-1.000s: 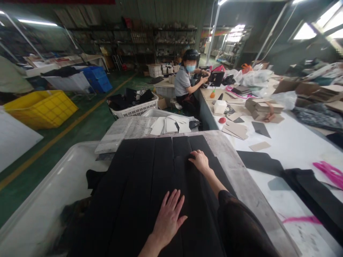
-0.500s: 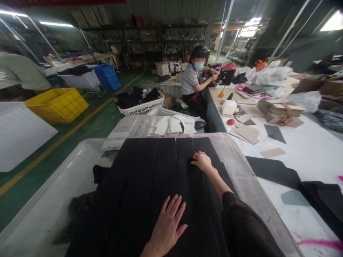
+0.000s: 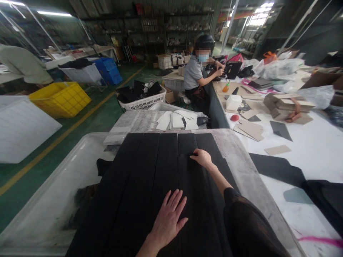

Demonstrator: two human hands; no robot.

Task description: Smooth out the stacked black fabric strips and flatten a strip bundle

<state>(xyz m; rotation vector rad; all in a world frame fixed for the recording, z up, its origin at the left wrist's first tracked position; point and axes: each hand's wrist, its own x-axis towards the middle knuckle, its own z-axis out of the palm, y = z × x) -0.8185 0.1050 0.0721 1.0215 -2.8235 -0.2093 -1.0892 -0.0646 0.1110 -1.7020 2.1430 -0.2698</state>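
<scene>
Long black sheet pieces lie side by side in front of me, over a stained pale board. My left hand rests flat on them, fingers stretched out and thumb to the side. Farther up, my right hand has its thumb and fingers pinched at the far edge of one black sheet piece, which overlaps the piece beyond it. The material is too dark to tell whether it is fabric or leather.
A white tub stands at the left with dark material inside. On the white table at the right lie cardboard pieces and black sheets. A masked co-worker sits beyond, beside a basket of black items.
The view has shifted slightly, so the scene sits a little differently in the frame. Both hands keep nearly the same places on the black pieces, the right one still pinching.
</scene>
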